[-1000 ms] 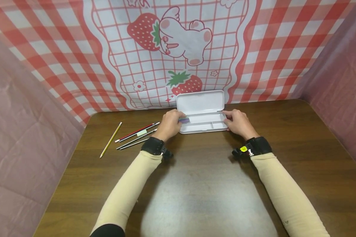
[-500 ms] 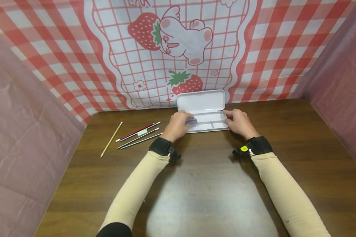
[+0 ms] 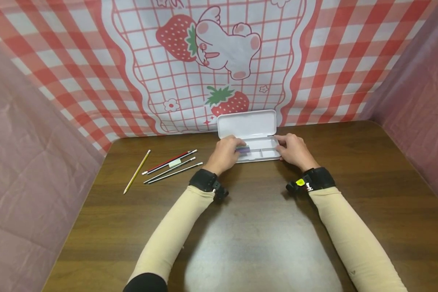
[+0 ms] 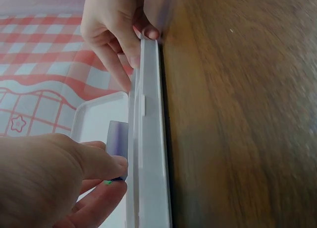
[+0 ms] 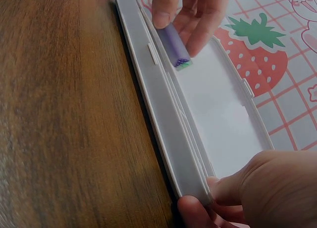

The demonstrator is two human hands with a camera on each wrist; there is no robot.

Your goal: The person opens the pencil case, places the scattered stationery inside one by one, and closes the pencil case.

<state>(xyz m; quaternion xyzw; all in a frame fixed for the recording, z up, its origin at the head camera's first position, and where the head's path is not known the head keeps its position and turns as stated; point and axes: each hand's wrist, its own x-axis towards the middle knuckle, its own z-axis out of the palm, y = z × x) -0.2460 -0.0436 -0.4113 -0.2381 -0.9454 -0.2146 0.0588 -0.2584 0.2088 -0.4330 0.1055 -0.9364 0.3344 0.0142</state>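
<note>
An open white pencil case (image 3: 247,125) stands near the back of the table, its lid raised against the cloth. My left hand (image 3: 223,155) pinches a small purple block (image 5: 173,45) with a green side between thumb and fingers. The block overlaps the left half of the tray in the head view. In the left wrist view, its translucent purple side (image 4: 117,139) faces up by the case's rim. My right hand (image 3: 295,152) holds the right end of the case, with thumb and fingers at its corner. Compartments divide the tray; my left hand covers its left end.
Left of the case lie a red pencil (image 3: 168,162), several dark pencils (image 3: 175,173) and a pale green eraser (image 3: 174,163). A yellow pencil (image 3: 136,172) lies farther left. A checked cloth (image 3: 336,73) hangs right behind the case.
My left hand has moved right along the case with the purple block, uncovering the ends of the dark pencils. My right hand has stayed at the case's right end.
</note>
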